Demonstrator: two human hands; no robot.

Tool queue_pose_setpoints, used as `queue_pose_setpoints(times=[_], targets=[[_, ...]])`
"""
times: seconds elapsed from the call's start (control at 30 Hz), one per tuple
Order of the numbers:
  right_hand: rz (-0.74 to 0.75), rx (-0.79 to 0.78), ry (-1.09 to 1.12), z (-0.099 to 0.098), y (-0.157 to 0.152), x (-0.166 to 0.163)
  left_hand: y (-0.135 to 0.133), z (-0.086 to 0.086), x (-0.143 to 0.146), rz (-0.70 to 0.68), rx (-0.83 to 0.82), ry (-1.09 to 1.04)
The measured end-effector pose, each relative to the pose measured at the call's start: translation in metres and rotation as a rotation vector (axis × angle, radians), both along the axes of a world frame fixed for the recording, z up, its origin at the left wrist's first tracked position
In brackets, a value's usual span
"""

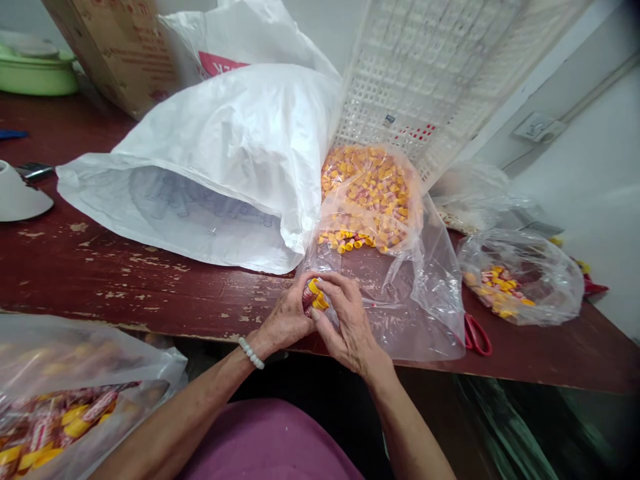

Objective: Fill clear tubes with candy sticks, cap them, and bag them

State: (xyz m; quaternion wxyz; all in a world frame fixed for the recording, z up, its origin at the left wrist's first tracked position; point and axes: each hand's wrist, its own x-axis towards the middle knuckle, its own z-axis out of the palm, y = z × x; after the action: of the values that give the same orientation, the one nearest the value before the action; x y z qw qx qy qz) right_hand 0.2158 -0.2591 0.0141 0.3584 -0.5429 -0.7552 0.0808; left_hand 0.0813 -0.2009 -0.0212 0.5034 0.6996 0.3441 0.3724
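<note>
Above the table's front edge, my left hand (290, 317), with a pale bead bracelet at the wrist, is closed around a small bunch of yellow-capped tubes (317, 295) with red-and-white printed sides. The fingertips and thumb of my right hand (347, 320) close on the yellow ends from the other side. How many pieces lie between my hands is hidden. Just beyond them, a clear plastic bag (430, 320) lies with its mouth toward me, full of many yellow caps (370, 193). To its left a large white sack (240, 147) gapes, showing clear tube-like pieces (185, 197) inside.
Lower left, another plastic bag (100, 330) holds yellow-capped printed tubes (60, 420). Red-handled scissors (477, 335) lie at right beside a small clear bag (555, 287) of similar pieces. A white plastic crate (420, 87) leans behind; a cardboard box (115, 53) stands back left on the worn red table (125, 267).
</note>
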Motion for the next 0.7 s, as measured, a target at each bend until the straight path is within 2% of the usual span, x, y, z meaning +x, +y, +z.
queue_pose_setpoints(times=[0.17,0.27,0.4,0.5,0.57,0.7], targets=[[-0.029,-0.036,-0.111,-0.007,-0.005,-0.008,0.003,-0.006,-0.004,0.02,-0.031,0.082],[0.015,-0.06,-0.094,-0.004,-0.002,-0.006,0.005,-0.007,-0.004,0.026,-0.09,0.015],[0.06,-0.131,0.151,-0.003,0.001,0.003,0.004,0.001,-0.002,-0.031,-0.259,-0.124],[-0.022,-0.159,0.331,-0.001,0.001,0.008,0.001,0.011,-0.003,-0.062,-0.444,-0.199],[-0.047,-0.119,0.265,0.0,0.0,0.006,0.0,0.016,-0.005,-0.056,-0.528,-0.245],[0.069,-0.031,-0.03,-0.007,0.0,-0.004,-0.001,0.015,-0.006,-0.076,-0.497,-0.27]])
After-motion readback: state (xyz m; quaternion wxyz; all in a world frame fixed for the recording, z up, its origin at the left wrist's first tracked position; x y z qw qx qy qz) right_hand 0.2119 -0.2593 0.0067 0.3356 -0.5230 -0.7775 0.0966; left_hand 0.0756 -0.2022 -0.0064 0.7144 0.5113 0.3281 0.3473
